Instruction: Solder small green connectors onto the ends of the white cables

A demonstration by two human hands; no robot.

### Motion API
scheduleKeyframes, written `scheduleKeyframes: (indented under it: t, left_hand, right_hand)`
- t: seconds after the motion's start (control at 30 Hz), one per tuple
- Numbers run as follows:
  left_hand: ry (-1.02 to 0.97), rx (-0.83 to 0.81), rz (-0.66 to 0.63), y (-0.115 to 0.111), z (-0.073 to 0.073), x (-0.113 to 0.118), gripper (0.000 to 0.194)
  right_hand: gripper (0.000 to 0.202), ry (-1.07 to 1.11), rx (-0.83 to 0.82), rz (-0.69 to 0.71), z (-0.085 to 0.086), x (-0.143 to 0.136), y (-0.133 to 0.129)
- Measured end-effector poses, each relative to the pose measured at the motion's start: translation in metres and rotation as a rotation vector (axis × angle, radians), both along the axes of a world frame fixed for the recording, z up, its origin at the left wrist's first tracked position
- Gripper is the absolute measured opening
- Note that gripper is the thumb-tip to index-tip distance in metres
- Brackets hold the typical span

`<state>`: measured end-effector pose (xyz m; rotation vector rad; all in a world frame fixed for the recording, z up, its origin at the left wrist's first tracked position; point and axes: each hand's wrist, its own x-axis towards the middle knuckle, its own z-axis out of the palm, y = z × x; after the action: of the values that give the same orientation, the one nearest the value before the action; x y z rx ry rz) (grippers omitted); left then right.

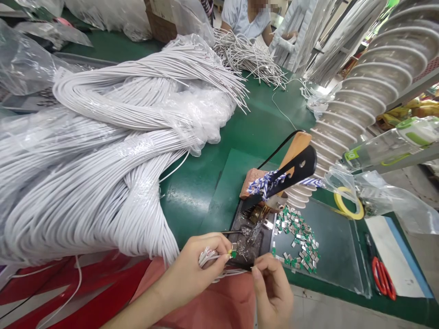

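My left hand is closed around a small bunch of white cables. At its thumb and fingertip sits a small green circuit board with a metal connector. To the right, my right hand is pinched at thumb and index finger; a tiny pale tip shows there, too small to name. Just beyond both hands lies a dark tray littered with metallic scraps, with a thin dark rod reaching over its left edge. Many small green-and-silver connector boards are scattered right of the tray.
Large bundles of white cable fill the left. A brick with tied-on black and orange pieces stands behind the tray, beside a ribbed duct hose. Yellow tape and red-handled scissors lie right. Another person sits across.
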<state>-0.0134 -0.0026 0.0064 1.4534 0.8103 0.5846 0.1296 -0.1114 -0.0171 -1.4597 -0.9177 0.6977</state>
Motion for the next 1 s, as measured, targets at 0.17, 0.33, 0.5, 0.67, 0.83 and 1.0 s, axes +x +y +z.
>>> scheduleKeyframes:
  t: [0.17, 0.33, 0.5, 0.67, 0.83, 1.0]
  left_hand:
    - [-0.039, 0.039, -0.183, -0.006, -0.002, -0.011, 0.021]
    - [0.084, 0.036, -0.363, -0.015, 0.008, -0.022, 0.030]
    - [0.044, -0.047, -0.378, -0.023, 0.005, -0.020, 0.046]
    - [-0.051, -0.243, -0.285, -0.030, -0.003, -0.011, 0.055]
    - [-0.041, -0.276, -0.321, -0.031, -0.004, -0.010, 0.057]
    - [-0.099, -0.427, -0.338, -0.026, -0.015, -0.010, 0.055]
  right_hand:
    - [0.006, -0.009, -0.125, 0.067, 0.001, -0.002, -0.005]
    - [0.017, 0.054, -0.117, 0.176, 0.005, -0.001, -0.008]
    - [0.021, 0.025, -0.011, 0.323, 0.007, 0.002, -0.007]
    - [0.021, -0.074, 0.063, 0.291, 0.002, -0.003, -0.012]
    - [0.019, -0.167, 0.134, 0.161, -0.003, -0.013, -0.016]
    - [0.018, -0.195, 0.133, 0.203, -0.004, -0.012, -0.015]
